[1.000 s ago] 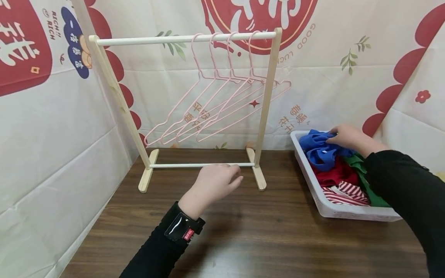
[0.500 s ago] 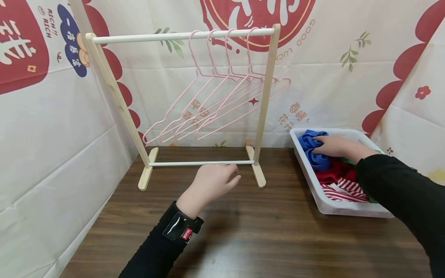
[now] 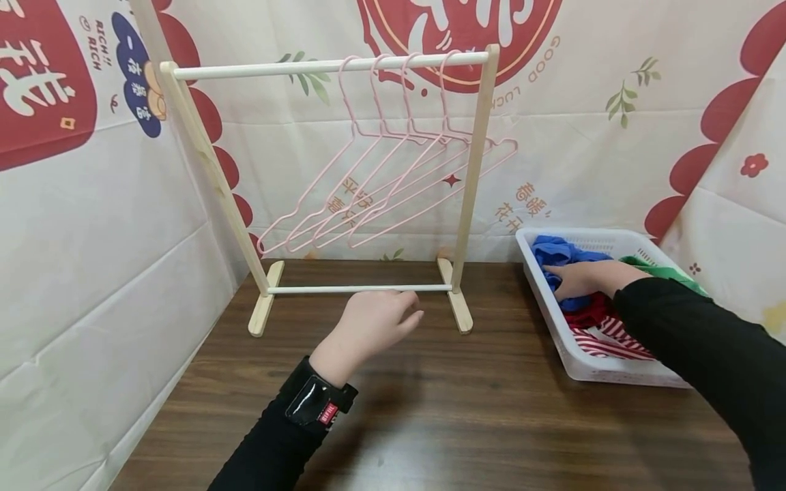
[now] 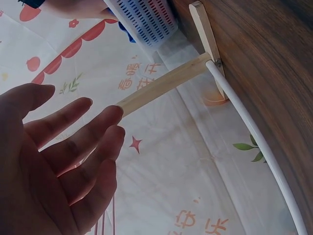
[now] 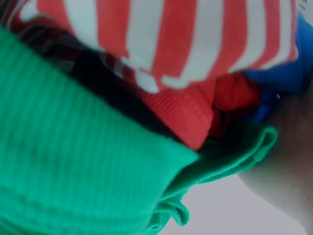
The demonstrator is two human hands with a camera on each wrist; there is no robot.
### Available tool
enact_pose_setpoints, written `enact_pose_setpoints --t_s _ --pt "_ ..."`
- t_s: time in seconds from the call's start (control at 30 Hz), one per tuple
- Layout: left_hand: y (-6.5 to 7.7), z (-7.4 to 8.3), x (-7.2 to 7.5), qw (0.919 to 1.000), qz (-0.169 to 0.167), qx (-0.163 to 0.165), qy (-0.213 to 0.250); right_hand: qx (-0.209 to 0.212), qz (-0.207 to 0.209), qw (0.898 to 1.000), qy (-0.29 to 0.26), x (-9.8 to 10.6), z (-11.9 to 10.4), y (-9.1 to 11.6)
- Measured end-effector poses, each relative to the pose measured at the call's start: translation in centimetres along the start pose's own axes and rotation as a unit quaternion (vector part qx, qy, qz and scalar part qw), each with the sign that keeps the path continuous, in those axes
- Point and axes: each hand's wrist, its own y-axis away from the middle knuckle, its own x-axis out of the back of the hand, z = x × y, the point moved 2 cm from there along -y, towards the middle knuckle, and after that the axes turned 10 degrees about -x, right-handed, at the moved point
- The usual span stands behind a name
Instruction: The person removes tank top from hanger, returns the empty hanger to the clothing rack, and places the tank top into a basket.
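- The blue garment (image 3: pixel 561 256) lies at the far left end of the white basket (image 3: pixel 604 374), which sits on the right side of the tabletop (image 3: pixel 430 416). It is bunched against a red garment (image 3: pixel 586 315), a red-and-white striped one (image 3: pixel 604 341) and a green one (image 3: pixel 666 273).
- The right hand (image 3: pixel 583 278) rests on the blue cloth; whether its fingers have closed on it I cannot tell, since they sink into the folds.
- Risk: lifting from here could drag the neighbouring clothes along, as the pieces are tangled, or tip the light basket toward the tabletop edge.
- The left hand (image 3: pixel 374 324) hovers empty with fingers loosely apart, just in front of the low rail of the wooden rack (image 3: pixel 479 170). A careless sweep could knock the rack and set the four pink hangers (image 3: pixel 393 184) swinging or sliding off.
- The tabletop is dark wood grain. Printed white cloth with red motifs (image 3: pixel 614 136) hangs behind and on both sides.
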Motion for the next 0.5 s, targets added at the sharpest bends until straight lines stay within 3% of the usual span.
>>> enact_pose_setpoints --t_s 0.23,0.5 --pt "0.1 0.0 0.2 0.9999 -0.012 0.002 -0.008 0.008 0.046 0.999 0.027 0.7 -0.8 0.4" --pt "0.2 -0.1 0.3 0.9998 -0.020 -0.001 -0.004 0.022 0.080 0.997 0.004 1.9 -1.0 2.2"
